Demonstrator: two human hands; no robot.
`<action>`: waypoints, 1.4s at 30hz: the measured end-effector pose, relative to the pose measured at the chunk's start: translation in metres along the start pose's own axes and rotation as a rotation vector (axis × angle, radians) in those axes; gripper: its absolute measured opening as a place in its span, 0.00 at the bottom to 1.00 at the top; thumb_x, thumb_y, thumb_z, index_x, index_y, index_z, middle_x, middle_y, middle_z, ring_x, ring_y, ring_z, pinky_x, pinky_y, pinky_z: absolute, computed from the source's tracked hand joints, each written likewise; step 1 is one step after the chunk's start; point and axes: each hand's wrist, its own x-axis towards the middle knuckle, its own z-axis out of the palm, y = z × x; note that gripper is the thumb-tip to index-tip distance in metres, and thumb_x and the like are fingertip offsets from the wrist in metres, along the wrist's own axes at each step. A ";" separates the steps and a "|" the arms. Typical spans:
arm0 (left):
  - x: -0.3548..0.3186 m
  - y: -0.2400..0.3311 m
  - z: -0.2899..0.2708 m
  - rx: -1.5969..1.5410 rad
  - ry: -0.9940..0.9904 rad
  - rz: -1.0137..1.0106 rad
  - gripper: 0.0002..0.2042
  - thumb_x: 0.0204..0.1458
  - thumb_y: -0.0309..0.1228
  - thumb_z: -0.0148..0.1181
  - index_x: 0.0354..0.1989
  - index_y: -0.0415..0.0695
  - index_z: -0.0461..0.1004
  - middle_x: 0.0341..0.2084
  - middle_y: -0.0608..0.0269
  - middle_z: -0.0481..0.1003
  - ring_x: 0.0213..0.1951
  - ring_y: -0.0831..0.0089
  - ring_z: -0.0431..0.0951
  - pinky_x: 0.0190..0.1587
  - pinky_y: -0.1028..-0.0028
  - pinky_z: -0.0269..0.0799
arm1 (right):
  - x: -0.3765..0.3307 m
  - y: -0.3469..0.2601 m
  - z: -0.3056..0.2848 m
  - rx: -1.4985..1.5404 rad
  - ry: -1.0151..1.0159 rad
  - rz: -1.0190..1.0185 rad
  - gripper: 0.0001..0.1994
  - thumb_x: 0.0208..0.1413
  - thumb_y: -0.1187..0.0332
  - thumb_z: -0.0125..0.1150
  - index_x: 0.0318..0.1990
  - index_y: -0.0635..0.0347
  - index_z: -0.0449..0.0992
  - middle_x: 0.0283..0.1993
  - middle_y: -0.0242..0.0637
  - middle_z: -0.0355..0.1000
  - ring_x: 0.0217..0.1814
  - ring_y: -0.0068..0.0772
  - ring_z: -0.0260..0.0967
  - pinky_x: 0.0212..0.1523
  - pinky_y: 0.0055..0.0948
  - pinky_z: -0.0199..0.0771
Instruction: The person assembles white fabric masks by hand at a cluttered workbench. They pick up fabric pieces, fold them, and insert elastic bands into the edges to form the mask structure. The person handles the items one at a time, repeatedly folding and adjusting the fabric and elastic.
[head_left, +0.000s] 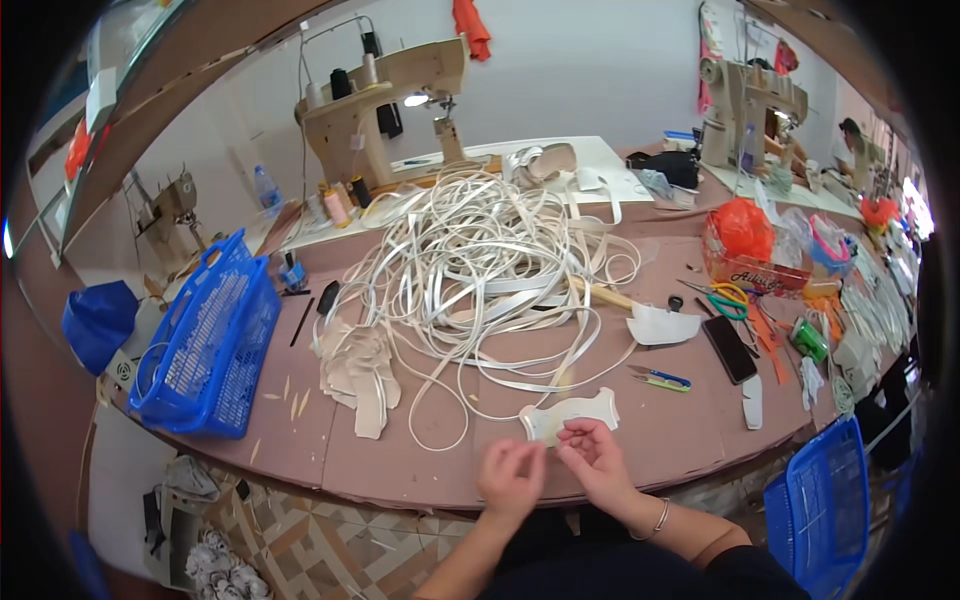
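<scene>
Both left hand (511,479) and right hand (598,464) curl in, grip unclear, at the white piece (575,408), best kept flat!

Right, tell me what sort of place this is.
Most likely a small sewing workshop: a sewing machine with thread spools stands at the back, and the table bears tangled pale strips and stacked cut pieces.
</scene>
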 end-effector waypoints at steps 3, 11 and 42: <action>-0.009 0.020 0.017 -0.070 -0.087 0.113 0.08 0.34 0.21 0.63 0.26 0.43 0.74 0.23 0.61 0.69 0.27 0.64 0.71 0.29 0.71 0.67 | 0.000 0.000 -0.013 0.032 0.039 -0.020 0.08 0.53 0.76 0.53 0.40 0.65 0.66 0.35 0.33 0.67 0.37 0.18 0.65 0.40 0.17 0.67; -0.030 0.031 0.037 -0.147 -0.276 0.239 0.09 0.33 0.21 0.64 0.26 0.43 0.75 0.24 0.62 0.69 0.28 0.65 0.71 0.29 0.71 0.67 | -0.019 0.015 -0.060 0.125 0.129 0.189 0.06 0.53 0.74 0.54 0.38 0.65 0.69 0.33 0.32 0.70 0.32 0.17 0.66 0.35 0.17 0.69; 0.034 0.027 0.045 -0.281 -0.670 0.045 0.29 0.36 0.36 0.67 0.50 0.44 0.65 0.47 0.56 0.65 0.47 0.58 0.67 0.51 0.67 0.61 | 0.019 -0.096 -0.126 -0.144 -0.140 0.243 0.09 0.46 0.78 0.58 0.37 0.68 0.70 0.29 0.35 0.70 0.29 0.25 0.71 0.31 0.20 0.73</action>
